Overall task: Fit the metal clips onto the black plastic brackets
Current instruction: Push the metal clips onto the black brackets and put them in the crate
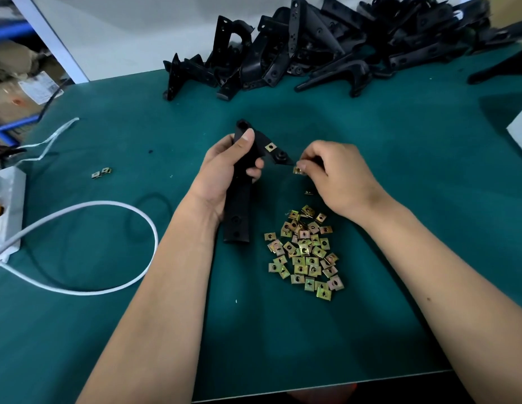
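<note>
My left hand (pixel 224 167) grips a long black plastic bracket (pixel 239 211) around its upper part, its lower end resting on the green mat. One brass-coloured metal clip (pixel 270 146) sits on the bracket's side flange. My right hand (pixel 335 173) pinches another metal clip (pixel 298 170) at the tip of that flange. A heap of several loose clips (pixel 306 252) lies on the mat below my right hand, and a single clip (pixel 308 193) lies apart just above it.
A big pile of black brackets (pixel 327 45) runs along the back of the green mat (pixel 108 228). Two stray clips (pixel 101 172) lie at the left. A white cable (pixel 122 211) loops over the left side near a white box (pixel 6 211). The table's front edge is close.
</note>
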Motion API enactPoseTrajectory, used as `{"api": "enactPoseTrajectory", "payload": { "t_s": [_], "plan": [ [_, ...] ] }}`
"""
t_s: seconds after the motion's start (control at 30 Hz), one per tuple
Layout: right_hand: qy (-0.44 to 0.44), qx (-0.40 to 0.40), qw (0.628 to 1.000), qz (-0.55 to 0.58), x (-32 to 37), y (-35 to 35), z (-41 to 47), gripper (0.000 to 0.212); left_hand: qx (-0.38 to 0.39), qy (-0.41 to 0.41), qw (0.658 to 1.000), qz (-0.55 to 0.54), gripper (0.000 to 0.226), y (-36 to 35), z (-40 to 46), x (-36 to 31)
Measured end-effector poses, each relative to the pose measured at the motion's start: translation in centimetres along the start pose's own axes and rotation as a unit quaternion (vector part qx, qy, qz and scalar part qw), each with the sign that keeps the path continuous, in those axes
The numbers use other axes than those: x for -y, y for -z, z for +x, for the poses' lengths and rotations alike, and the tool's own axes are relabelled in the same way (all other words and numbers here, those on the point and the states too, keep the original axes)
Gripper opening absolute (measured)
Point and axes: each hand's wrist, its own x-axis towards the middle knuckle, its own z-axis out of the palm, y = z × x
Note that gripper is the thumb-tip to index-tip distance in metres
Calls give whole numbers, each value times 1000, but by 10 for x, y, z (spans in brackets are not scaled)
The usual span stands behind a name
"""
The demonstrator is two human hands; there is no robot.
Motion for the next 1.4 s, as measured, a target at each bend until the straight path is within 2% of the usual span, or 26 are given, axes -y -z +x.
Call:
{"api": "enactPoseTrajectory", "payload": {
  "t_s": [0.07,0.17,0.23,0.4,0.6,0.77,0.87,1.0,1.17,1.3,1.4],
  "plan": [
    [-32,-10,994,103,2,1,1,12,31,12,999,20,14,0,-3,0],
    [-73,-27,957,278,4,2,1,15,100,43,992,59,10,-1,-7,1],
    [-83,-28,940,330,6,4,1,19,138,51,985,93,9,-2,-9,1],
    [-82,-30,933,350,6,4,0,20,168,53,976,128,15,-1,-9,0],
    [-36,-4,921,388,5,5,1,21,174,53,972,146,34,-1,-8,0],
    [-38,-1,920,390,3,5,2,21,185,42,968,162,27,-1,-8,1],
    [-56,2,907,418,2,7,3,19,190,35,964,183,25,-3,-9,1],
    [-91,12,882,462,2,7,3,19,189,18,958,215,37,-7,-8,1],
    [-170,51,838,516,5,5,2,6,191,14,955,225,23,-7,-9,0],
    [-210,68,835,504,4,7,2,5,197,9,952,232,15,-7,-9,1],
    [-216,80,832,505,3,9,3,8,201,8,953,228,24,-7,-9,1]
  ]
}}
